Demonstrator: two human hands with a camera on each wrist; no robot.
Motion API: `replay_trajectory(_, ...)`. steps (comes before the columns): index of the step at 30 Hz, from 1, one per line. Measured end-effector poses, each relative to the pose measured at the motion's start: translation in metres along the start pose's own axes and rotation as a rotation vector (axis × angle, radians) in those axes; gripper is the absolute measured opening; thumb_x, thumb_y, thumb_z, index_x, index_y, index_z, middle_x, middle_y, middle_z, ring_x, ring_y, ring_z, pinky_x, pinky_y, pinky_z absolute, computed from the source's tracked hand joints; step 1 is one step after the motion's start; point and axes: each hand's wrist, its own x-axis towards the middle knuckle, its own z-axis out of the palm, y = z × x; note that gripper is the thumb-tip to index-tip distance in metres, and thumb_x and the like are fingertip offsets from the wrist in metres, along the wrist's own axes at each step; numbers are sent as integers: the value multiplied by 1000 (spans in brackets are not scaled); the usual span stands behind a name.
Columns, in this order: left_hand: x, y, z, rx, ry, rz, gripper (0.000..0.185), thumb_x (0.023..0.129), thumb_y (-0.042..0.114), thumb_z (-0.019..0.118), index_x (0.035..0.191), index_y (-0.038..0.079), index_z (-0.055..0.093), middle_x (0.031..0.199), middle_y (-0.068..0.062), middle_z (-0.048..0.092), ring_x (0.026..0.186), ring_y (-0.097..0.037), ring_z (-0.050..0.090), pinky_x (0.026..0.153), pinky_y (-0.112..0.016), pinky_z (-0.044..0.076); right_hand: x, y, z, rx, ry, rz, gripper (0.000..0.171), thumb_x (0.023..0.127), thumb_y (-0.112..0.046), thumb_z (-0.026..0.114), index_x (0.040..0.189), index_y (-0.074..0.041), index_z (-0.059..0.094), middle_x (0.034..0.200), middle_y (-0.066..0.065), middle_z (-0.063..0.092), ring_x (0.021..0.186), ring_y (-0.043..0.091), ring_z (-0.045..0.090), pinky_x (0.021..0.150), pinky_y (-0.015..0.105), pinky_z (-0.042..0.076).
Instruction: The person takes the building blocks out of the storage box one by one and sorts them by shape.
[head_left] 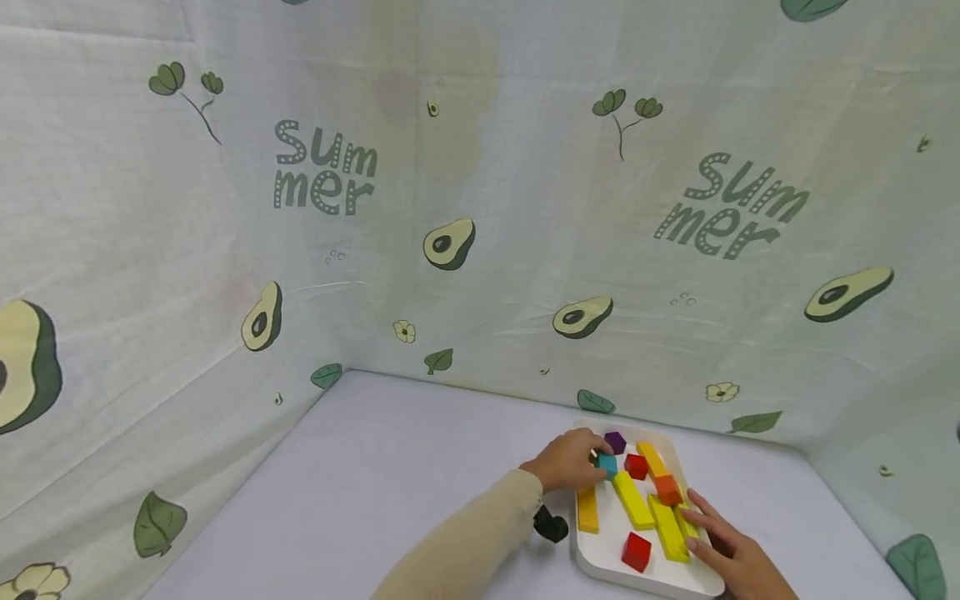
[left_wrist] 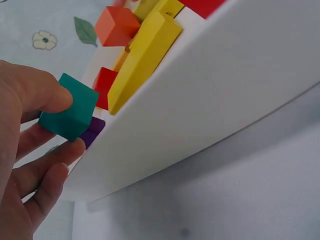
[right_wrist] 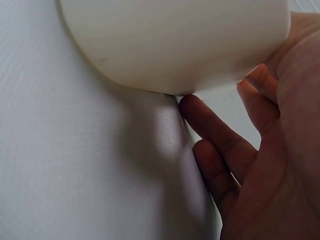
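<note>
A white tray (head_left: 600, 558) lies on the table and holds several coloured blocks. My left hand (head_left: 596, 462) pinches a teal cube (head_left: 607, 464) between thumb and fingers just above the tray's far left part. In the left wrist view the teal cube (left_wrist: 70, 112) sits in my left hand (left_wrist: 70, 122), beside a purple block (left_wrist: 92, 131) and a red cube (left_wrist: 105, 85). My right hand (head_left: 692, 529) holds the tray's near right rim, next to long yellow blocks (head_left: 667, 529). The right wrist view shows my right hand (right_wrist: 220, 135) with fingers (right_wrist: 210, 122) under the tray's corner (right_wrist: 175, 40).
Also in the tray are an orange cube (head_left: 667, 490), a red cube (head_left: 636, 551) near the front and an orange bar (head_left: 587, 510) at the left. A small black object (head_left: 551, 525) lies beside my left wrist. Avocado-print cloth walls (head_left: 450, 242) enclose the table (head_left: 375, 483).
</note>
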Motion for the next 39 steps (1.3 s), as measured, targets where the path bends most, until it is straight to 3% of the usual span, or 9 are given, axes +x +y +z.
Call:
replay_trajectory(8,1,-12,-13,-222,9,-4,28,89,18,77,115,25,70,102,15,64,83,-2,58,80,-17,52,1,1,1,6,-6,3,74,92,-58,63,146,-8,52,164,17,18,140,53,29,89,45,55)
replay_trajectory(14,-1,-21,-19,-320,32,2,27,89,15,75,115,23,70,99,16,63,84,-2,59,76,-18,53,2,4,2,-8,-11,2,74,92,-57,63,146,-7,52,164,17,17,140,52,29,93,47,53)
replay_trajectory(20,-5,-31,-25,-366,70,49,28,89,17,76,117,19,70,101,15,65,88,-2,60,76,-18,52,2,4,2,-19,-9,3,76,92,-58,62,146,-7,51,164,18,17,140,53,30,91,45,54)
replay_trajectory(27,-10,-44,-29,-448,85,26,28,90,19,75,117,18,70,100,13,66,88,-4,61,75,-21,54,2,4,1,12,-36,6,76,92,-58,63,148,-8,49,164,17,14,141,54,25,88,44,56)
replay_trajectory(33,-9,-57,-37,-479,107,8,27,91,22,74,117,22,70,99,14,65,87,-5,61,74,-23,54,3,3,-4,-23,-46,-10,73,93,-59,61,147,-11,51,164,14,17,141,53,26,90,51,53)
replay_trajectory(39,-14,-68,-50,-474,107,-1,31,92,22,73,122,17,69,106,7,68,89,-6,62,74,-25,54,4,2,-5,8,-68,10,75,93,-56,62,149,-9,47,164,18,15,139,56,26,79,42,59)
